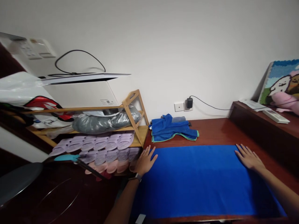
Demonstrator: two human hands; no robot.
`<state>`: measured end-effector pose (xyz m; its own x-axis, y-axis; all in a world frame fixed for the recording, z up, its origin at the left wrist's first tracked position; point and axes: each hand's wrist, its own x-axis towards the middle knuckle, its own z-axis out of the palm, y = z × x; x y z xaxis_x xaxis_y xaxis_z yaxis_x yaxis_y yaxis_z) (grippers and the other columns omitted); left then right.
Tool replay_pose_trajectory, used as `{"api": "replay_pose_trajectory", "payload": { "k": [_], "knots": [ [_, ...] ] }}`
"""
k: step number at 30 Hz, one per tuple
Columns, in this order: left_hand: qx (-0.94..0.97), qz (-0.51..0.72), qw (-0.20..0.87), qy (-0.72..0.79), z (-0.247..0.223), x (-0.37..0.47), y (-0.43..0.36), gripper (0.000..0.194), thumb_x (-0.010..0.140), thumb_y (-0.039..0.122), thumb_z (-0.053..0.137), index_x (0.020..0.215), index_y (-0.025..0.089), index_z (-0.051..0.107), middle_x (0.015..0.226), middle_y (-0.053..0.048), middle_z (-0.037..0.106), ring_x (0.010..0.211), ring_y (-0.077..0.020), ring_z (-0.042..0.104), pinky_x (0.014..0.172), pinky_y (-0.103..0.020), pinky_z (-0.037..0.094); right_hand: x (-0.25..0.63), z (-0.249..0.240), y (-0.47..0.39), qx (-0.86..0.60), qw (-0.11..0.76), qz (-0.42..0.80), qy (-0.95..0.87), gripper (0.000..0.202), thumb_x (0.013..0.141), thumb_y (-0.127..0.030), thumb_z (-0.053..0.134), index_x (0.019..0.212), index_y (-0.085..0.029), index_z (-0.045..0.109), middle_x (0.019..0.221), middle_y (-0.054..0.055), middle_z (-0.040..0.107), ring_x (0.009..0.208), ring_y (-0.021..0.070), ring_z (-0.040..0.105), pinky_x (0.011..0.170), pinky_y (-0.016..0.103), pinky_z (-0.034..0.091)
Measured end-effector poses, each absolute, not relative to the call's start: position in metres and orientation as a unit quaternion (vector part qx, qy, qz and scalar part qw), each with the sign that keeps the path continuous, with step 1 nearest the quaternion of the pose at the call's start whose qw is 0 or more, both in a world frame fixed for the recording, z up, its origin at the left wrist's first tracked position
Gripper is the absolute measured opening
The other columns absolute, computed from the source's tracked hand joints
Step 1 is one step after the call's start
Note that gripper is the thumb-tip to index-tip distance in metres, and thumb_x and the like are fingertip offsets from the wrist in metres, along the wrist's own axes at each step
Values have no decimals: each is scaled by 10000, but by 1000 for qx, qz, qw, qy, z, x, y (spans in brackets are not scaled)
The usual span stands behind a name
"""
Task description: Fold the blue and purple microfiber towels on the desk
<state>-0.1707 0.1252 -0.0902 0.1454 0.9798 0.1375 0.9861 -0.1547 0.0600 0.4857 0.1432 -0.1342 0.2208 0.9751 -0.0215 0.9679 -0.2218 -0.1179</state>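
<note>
A blue towel (196, 183) lies spread flat on the reddish-brown wooden tabletop (215, 132). My left hand (145, 161) rests on its far left corner, fingers apart, with a watch (137, 176) on the wrist. On the far right corner lies my right hand (249, 157), palm down with the fingers stretched out. Neither hand grips anything. Beyond the towel, near the wall, a crumpled blue cloth with green edging (174, 129) sits in a loose heap, a grey roll-like item (178, 119) partly behind it.
Left of the table stands a wooden rack (137, 124) with rows of slippers (93, 143) and a white box (81, 95) on top. A black plug adapter (189, 102) trails a cable to the raised shelf (252, 115) at right, which holds a pink plush toy (286, 102).
</note>
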Motion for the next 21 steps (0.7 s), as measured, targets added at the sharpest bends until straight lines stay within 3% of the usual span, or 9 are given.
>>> {"api": "replay_pose_trajectory", "payload": {
  "k": [3, 6, 9, 13, 16, 21],
  "knots": [
    [-750, -89, 33, -654, -91, -168, 120, 621, 1077, 582, 372, 1616, 275, 406, 1698, -115, 329, 1572, -290, 297, 1273, -483, 269, 484, -121, 149, -796, 15, 62, -602, 818, 946, -604, 183, 1651, -217, 330, 1727, 68, 269, 1593, 308, 221, 1268, 559, 242],
    [-749, -99, 37, -655, -93, -166, 118, 614, 1071, 585, 384, 1620, 309, 394, 1705, -87, 328, 1578, -304, 280, 1271, -496, 267, 452, -100, 162, -804, -3, 41, -593, 748, 959, -512, 242, 1591, -168, 445, 1659, 143, 409, 1533, 376, 355, 1221, 631, 292],
    [-745, -94, 31, -659, -92, -165, 118, 608, 1067, 588, 380, 1618, 332, 393, 1708, -71, 327, 1581, -306, 273, 1277, -500, 243, 367, -80, 167, -730, 60, -28, -680, 674, 980, -412, 265, 1555, -135, 482, 1609, 168, 480, 1512, 352, 395, 1213, 592, 316],
    [-741, -86, 20, -665, -88, -163, 117, 612, 1067, 590, 365, 1624, 337, 381, 1707, -60, 333, 1582, -300, 272, 1282, -492, 225, 206, -67, 145, -530, 116, 27, -839, 657, 1047, -480, 247, 1601, -177, 429, 1679, 103, 378, 1560, 287, 320, 1272, 502, 245],
    [-742, -81, 16, -666, -85, -161, 116, 614, 1070, 591, 359, 1626, 331, 377, 1711, -63, 320, 1583, -299, 269, 1282, -493, 228, 123, -67, 121, -432, 103, 98, -891, 708, 1056, -571, 258, 1636, -178, 360, 1703, 95, 301, 1588, 276, 246, 1295, 502, 186],
    [-741, -68, 16, -668, -83, -161, 116, 620, 1071, 593, 355, 1627, 319, 376, 1708, -81, 324, 1582, -308, 269, 1273, -503, 246, 144, -76, 124, -489, 73, 119, -861, 756, 1053, -622, 197, 1655, -179, 303, 1711, 92, 263, 1598, 262, 201, 1301, 505, 156]
  ]
}}
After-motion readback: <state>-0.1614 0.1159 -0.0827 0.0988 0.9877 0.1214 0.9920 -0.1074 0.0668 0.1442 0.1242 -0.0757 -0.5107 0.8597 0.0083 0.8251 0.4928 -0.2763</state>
